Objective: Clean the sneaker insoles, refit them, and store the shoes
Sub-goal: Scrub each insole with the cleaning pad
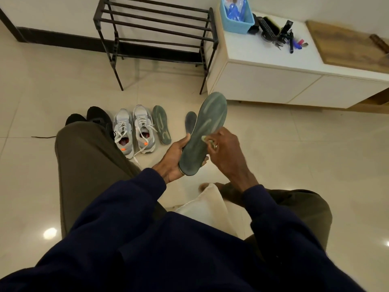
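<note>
Left hand point(175, 158) clasps the heel end of a grey-green insole point(207, 125), its toe raised away from the person. Right hand point(227, 151), fingers curled, pinches a small pale object point(204, 138) against the insole's face. Beyond the left hand, a second insole point(161, 124) and grey sneakers point(143, 128) lie on the tiled floor point(277, 148).

A blue basket point(242, 26) and a remote point(266, 28) sit on the white cabinet point(263, 52) (wooden board point(347, 43) alongside).
</note>
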